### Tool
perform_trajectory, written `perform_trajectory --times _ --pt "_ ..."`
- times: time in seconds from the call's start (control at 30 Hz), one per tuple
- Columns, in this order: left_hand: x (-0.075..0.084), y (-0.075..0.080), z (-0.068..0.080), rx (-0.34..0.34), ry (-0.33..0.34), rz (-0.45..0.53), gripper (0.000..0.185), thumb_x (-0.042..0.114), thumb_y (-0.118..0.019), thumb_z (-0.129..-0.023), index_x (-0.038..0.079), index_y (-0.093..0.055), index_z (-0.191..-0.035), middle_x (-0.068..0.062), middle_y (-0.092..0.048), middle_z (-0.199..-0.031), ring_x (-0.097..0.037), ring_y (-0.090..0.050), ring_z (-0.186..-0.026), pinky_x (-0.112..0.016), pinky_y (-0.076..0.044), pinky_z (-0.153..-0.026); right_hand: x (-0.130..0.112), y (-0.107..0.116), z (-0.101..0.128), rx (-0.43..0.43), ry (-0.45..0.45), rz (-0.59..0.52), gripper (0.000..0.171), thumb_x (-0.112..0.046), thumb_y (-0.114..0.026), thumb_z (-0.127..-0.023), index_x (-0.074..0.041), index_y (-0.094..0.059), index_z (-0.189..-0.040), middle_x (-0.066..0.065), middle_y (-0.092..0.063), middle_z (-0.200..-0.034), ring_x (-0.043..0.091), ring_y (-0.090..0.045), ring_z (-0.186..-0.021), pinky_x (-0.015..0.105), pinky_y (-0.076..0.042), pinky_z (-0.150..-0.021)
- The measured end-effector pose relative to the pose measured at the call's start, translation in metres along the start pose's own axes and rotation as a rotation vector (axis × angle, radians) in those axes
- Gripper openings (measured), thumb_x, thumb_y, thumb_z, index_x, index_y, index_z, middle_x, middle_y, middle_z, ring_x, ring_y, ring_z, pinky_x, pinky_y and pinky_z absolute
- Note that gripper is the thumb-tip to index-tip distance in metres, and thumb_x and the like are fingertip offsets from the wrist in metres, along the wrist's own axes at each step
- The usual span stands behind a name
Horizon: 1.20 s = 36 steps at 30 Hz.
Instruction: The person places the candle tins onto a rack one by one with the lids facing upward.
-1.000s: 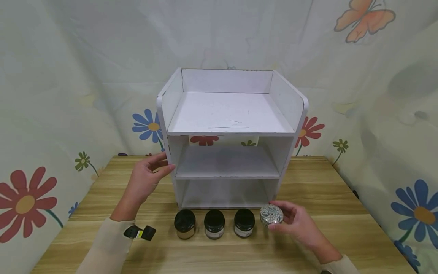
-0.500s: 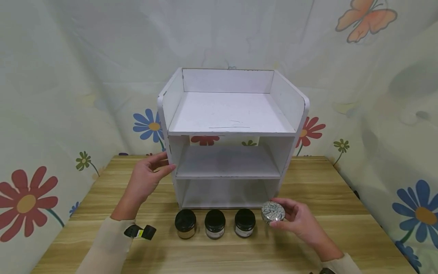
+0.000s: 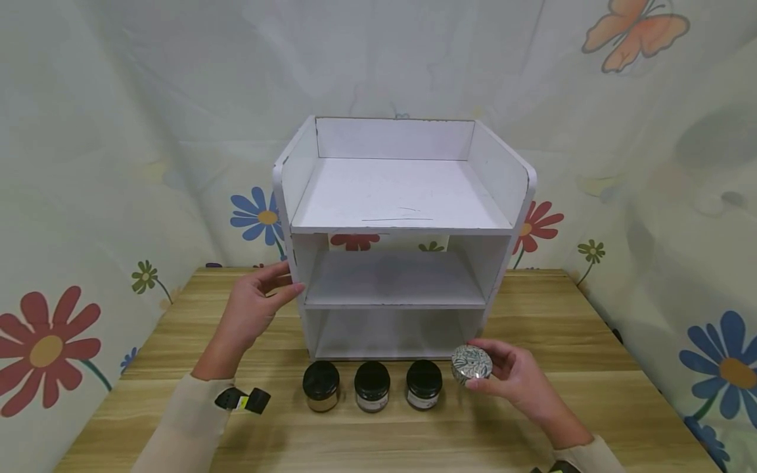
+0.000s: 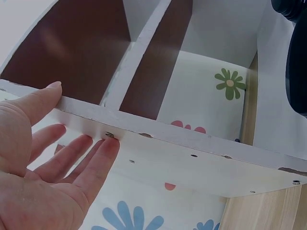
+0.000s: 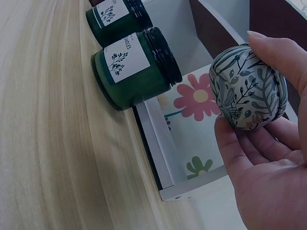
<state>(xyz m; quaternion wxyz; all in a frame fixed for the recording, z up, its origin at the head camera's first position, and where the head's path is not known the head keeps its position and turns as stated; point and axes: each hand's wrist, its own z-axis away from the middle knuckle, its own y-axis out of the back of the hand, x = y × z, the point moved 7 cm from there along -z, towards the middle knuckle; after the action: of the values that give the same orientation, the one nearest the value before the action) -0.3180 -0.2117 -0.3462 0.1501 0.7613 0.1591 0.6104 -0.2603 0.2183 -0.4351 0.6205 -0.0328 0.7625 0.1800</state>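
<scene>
Fingers of the right hand (image 3: pixel 516 376) clamp a patterned tin (image 3: pixel 471 364) near the closest jar (image 3: pixel 424 384); probably light, stiff, smooth, best held by its rounded sides; left hand (image 3: pixel 255 305) pinches the shelf (image 3: pixel 396 194)

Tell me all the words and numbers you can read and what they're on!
"DLES": end of a word on the label of the nearest green jar; its start is unclear.
Next green jar: label letters too small and blurred.
Patterned container in the right hand: no writing shows.
Numbers: none readable.
</scene>
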Motion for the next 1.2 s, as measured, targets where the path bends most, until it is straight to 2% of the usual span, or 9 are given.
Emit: perform_trajectory --times 0.07,0.4,0.73,1.2 --pt "-0.0001 -0.0002 0.0 -0.001 0.001 0.001 0.063 0.045 -0.074 -0.094 0.022 -0.055 -0.15 -0.009 -0.057 -0.149 -0.035 -0.058 -0.135 -0.055 -0.053 -0.105 0.0008 0.0009 0.0003 0.003 -0.005 0.001 0.064 -0.001 -0.085 -0.08 0.009 -0.056 -0.136 0.027 -0.062 -0.136 0.005 -0.068 -0.111 0.018 -0.057 -0.093" --pt "0.0001 -0.0002 0.0006 0.0 0.004 0.007 0.063 0.044 -0.074 -0.094 0.023 -0.055 -0.149 -0.008 -0.057 -0.15 -0.034 -0.057 -0.135 -0.054 -0.053 -0.105 0.0015 0.0011 0.0007 0.004 -0.005 0.013 0.064 -0.002 -0.085 -0.08 0.009 -0.056 -0.137 0.029 -0.06 -0.137 0.006 -0.068 -0.111 0.019 -0.057 -0.093" --pt "-0.0006 -0.0005 0.0 0.0 0.008 0.003 0.063 0.044 -0.074 -0.093 0.023 -0.055 -0.15 -0.009 -0.057 -0.15 -0.035 -0.057 -0.135 -0.053 -0.054 -0.104 0.0017 -0.0005 0.0012 0.001 0.003 -0.001 0.063 0.0 -0.084 -0.08 0.008 -0.057 -0.136 0.019 -0.065 -0.133 0.008 -0.069 -0.109 0.021 -0.059 -0.091" --pt "-0.0005 -0.0011 -0.0008 -0.001 0.008 0.004 0.063 0.045 -0.074 -0.093 0.023 -0.055 -0.149 -0.009 -0.057 -0.15 -0.035 -0.058 -0.134 -0.053 -0.054 -0.104 -0.0002 0.0006 -0.0003 0.006 0.009 0.001 0.062 0.0 -0.084 -0.081 0.007 -0.057 -0.136 0.024 -0.062 -0.136 0.008 -0.069 -0.111 0.02 -0.057 -0.093"
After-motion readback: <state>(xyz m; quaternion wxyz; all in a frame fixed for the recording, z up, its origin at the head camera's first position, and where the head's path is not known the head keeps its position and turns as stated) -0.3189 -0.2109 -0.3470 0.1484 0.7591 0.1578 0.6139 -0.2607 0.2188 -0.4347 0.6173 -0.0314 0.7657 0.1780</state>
